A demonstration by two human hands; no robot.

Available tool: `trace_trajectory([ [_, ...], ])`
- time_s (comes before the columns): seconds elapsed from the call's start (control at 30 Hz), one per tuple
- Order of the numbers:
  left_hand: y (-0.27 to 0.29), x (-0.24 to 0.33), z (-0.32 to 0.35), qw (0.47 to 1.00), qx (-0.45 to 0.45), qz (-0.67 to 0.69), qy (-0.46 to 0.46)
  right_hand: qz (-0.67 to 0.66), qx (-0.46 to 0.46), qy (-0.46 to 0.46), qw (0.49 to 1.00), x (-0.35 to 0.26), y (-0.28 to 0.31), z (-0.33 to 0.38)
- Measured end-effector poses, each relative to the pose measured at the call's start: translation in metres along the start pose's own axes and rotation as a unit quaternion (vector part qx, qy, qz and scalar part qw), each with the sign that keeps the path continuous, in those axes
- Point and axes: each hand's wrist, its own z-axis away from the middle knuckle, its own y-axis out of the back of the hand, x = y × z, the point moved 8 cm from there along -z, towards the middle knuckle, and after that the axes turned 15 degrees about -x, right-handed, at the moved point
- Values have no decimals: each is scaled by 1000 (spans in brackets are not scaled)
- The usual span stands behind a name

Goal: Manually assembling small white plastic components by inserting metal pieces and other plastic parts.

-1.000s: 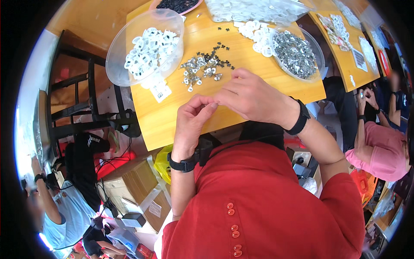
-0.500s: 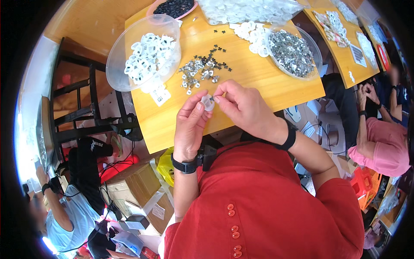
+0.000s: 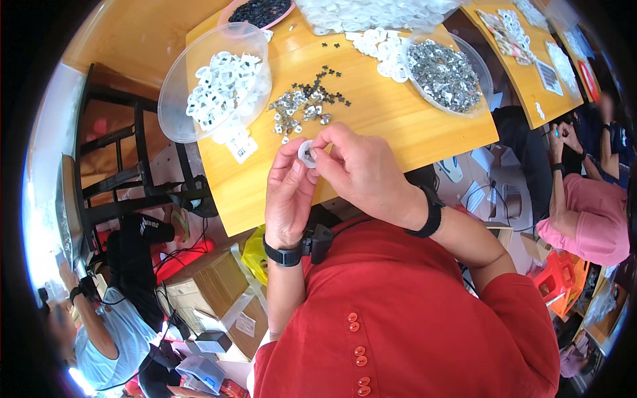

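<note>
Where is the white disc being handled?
In the head view, just left of centre: the white disc is held by the left hand, the right hand at its right, below the small silver parts.

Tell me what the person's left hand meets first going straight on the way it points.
Likely the loose pile of small, shiny silver metallic pieces on the yellow wooden table, just ahead of the left hand; hand height is unclear, so it might pass above them.

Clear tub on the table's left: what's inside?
The tub holds a heap of white pieces, some with dark middles. Pieces lower down are covered, so can't be seen.
</note>
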Motion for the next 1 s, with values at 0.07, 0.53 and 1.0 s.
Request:
trace_trajectory([
  [0.07, -1, 0, 0, 1000, 0, -5, -2, 6, 4, -3, 1000, 0, -1, 0],
  [0.53, -2, 14, 4, 982, 32, -176, -58, -73, 10, 21, 997, 10, -10, 0],
  [1.0, 12, 11, 9, 951, 96, -274, -106, -200, -53, -39, 978, 32, -26, -3],
])
